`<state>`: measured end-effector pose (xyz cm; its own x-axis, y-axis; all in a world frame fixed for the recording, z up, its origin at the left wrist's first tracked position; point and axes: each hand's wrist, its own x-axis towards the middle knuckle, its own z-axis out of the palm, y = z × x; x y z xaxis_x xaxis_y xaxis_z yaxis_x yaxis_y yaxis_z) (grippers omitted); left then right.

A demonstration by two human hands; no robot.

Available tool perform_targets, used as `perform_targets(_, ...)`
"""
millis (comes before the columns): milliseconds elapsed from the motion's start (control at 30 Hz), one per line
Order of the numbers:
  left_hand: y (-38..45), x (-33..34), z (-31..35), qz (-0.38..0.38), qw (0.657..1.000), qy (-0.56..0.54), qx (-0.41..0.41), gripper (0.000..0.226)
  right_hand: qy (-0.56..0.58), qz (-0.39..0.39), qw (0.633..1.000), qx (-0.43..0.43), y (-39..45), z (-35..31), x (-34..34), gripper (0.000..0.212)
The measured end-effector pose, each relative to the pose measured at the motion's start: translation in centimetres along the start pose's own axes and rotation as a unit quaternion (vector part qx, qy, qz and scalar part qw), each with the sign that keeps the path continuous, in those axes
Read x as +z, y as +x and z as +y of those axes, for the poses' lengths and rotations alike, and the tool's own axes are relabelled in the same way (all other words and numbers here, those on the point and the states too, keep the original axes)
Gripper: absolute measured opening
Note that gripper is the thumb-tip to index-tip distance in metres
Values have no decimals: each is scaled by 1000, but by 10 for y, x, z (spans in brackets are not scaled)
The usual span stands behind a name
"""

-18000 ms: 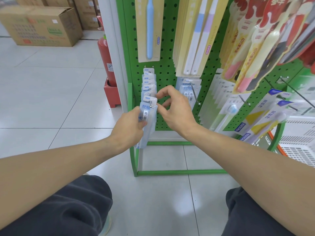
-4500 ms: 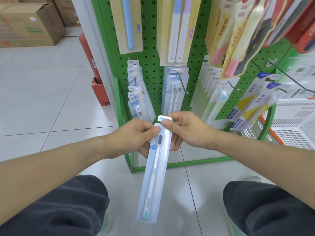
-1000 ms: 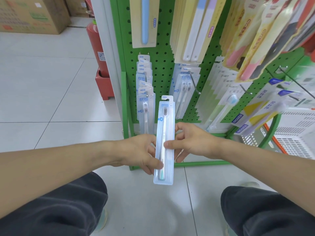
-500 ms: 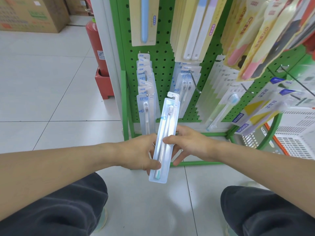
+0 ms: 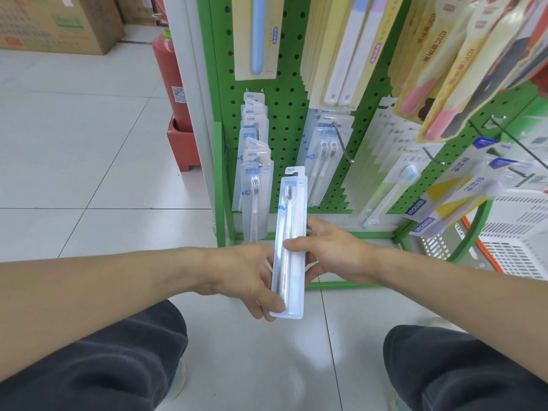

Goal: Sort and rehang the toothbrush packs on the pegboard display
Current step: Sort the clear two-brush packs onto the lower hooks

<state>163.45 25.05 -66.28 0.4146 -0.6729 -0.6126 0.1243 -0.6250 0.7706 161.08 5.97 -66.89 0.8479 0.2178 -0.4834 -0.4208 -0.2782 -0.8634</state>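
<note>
Fingers of the right hand [image 5: 335,256] are curled round the long clear-plastic blister toothbrush pack with a pale blue card back [image 5: 289,247], thumb across its front at about mid-length, the other fingers behind. The left hand [image 5: 252,280] grips the lower part of the same pack, thumb on the front near the bottom left corner, fingers wrapped behind. The pack stands nearly upright between the two hands, its hang tab well above both thumbs and free of any hook. Beyond the fingertips is the green perforated metal pegboard [image 5: 287,93]; up and left of the left thumb hangs a row of matching clear packs marked NEW [image 5: 255,161] on one peg, and up and right of the right thumb sits a bare steel hook [image 5: 342,143] in front of another set of clear twin-brush packs [image 5: 326,149]. Judgement: the pack should be very light, with a thin blister that flexes and twists if held at one end, and a smooth film that slides under a light pinch. It is probably best held by the stiffer card edges near the top, just under the tab, so the hang hole can be steered onto a peg. Squeezing the bubble risks denting it; the tab may tear if forced.
</note>
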Motion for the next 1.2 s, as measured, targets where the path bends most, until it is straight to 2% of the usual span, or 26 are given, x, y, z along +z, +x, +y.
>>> perform_targets(133, 0, 2, 2, 4, 1000, -6, -3, 39, -22, -7, 1000, -13, -1, 0, -1, 40)
perform_targets(300, 3, -2, -3, 37, 999, 30, -26, 43, -22, -33, 999, -1, -5, 0, -8, 71)
perform_targets(400, 5, 1, -1, 88, 995, 27, -26, 57, -31, -12, 999, 10, -6, 1, -2, 71)
perform_targets(500, 4, 6, 6, 60, 998, 20, 13, 46, -75, -19, 997, 10, -5, 7, 3, 65)
perform_targets(567, 3, 6, 4, 53, 995, 86, 13, 40, -33, -50, 998, 20, -5, 10, 3, 66)
perform_targets(633, 4, 4, -1, 61, 993, 105, -6, 40, 18, -80, 996, 30, -8, 9, 1, 72)
perform_targets(700, 5, 3, -5, 56, 995, 76, -18, 44, -1, -57, 998, 28, -8, 9, 2, 74)
perform_targets(833, 5, 1, -1, 42, 998, 37, -15, 56, -92, 54, 994, 2, 1, 5, -4, 65)
perform_targets(933, 4, -1, 1, 36, 999, 1, -17, 40, -42, 102, 994, -25, 4, -1, -14, 64)
perform_targets(1033, 3, -4, 1, 37, 999, 1, -11, 28, -19, 114, 992, -44, 2, -6, -18, 62)
perform_targets(1200, 3, -4, 1, 33, 999, 16, -13, 30, -20, 147, 987, -57, -1, -13, -19, 37)
